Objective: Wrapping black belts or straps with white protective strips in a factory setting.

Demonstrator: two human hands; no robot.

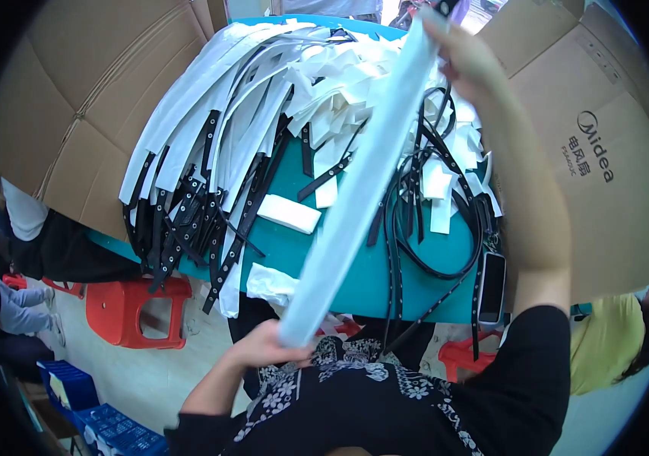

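Note:
A long, flat white sleeve (362, 186) runs diagonally across the middle, stretched between my two hands. My left hand (267, 346) is closed on its lower end, close to my body. Up at the far right, my right hand (465, 57) grips the other end, where the dark tip of a belt (444, 7) pokes out. Below the sleeve, loose black belts with metal eyelets (480, 220) lie coiled on the teal table (294, 266). To the left is a fanned pile of belts in white sleeves (188, 137), their black eyelet ends (180, 220) toward me.
White paper pieces (340, 83) are heaped at the table's back. A folded white pad (289, 213) and a crumpled white piece (271, 284) lie nearer. A phone (491, 287) rests at the right edge. Cardboard boxes (590, 220) flank the table; red stools (134, 311) and people are around it.

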